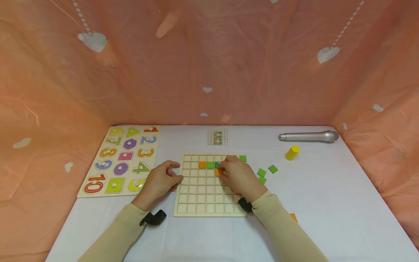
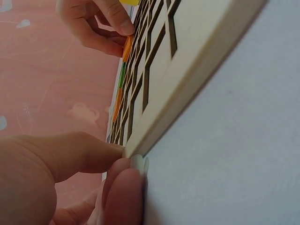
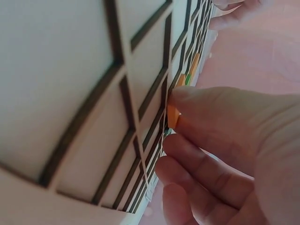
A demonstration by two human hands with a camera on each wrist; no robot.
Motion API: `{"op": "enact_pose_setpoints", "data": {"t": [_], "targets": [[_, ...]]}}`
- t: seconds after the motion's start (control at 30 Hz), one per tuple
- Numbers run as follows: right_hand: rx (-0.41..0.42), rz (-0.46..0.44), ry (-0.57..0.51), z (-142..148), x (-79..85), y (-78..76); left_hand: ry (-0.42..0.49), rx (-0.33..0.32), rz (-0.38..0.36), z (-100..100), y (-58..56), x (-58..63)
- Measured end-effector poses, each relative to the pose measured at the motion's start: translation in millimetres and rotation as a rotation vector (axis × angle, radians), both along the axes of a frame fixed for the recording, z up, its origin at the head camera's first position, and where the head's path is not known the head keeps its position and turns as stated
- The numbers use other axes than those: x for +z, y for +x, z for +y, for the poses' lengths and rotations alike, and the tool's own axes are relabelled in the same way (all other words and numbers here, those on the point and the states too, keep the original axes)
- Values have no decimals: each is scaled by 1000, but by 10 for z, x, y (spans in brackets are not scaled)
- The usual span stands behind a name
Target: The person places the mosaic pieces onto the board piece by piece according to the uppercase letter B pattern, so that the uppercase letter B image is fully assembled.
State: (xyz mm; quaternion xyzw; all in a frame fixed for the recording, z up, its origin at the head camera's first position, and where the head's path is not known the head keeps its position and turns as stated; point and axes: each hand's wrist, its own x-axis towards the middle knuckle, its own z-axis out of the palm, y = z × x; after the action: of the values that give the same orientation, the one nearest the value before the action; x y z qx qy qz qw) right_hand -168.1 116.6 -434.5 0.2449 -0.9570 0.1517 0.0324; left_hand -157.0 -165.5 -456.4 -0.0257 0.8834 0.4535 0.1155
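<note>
A wooden grid board (image 1: 210,214) lies flat in the middle of the table. At its left edge rests my left hand (image 1: 160,179), thumb and fingertips gripping the board's rim in the left wrist view. My right hand (image 1: 240,178) is over the upper right squares, pinching an orange tile (image 3: 173,116) between thumb and index finger. Along one row of the board sit another orange tile (image 1: 202,165), a light green tile (image 1: 210,165) and a dark green tile (image 1: 217,165), the last partly hidden by the right fingers.
A small pattern card (image 1: 218,137) lies behind the board. Loose green tiles (image 1: 261,172) are to the right, near a yellow cylinder (image 1: 292,153) and a silver microphone (image 1: 307,137). A number puzzle (image 1: 122,160) lies at left. One orange piece (image 1: 293,217) shows beside the right sleeve.
</note>
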Motion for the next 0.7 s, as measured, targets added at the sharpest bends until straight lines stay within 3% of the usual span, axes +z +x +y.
{"op": "enact_pose_setpoints", "data": {"t": [0.7], "targets": [[-4, -28, 4, -12, 4, -7, -17, -11, 14, -4, -6, -9]]}}
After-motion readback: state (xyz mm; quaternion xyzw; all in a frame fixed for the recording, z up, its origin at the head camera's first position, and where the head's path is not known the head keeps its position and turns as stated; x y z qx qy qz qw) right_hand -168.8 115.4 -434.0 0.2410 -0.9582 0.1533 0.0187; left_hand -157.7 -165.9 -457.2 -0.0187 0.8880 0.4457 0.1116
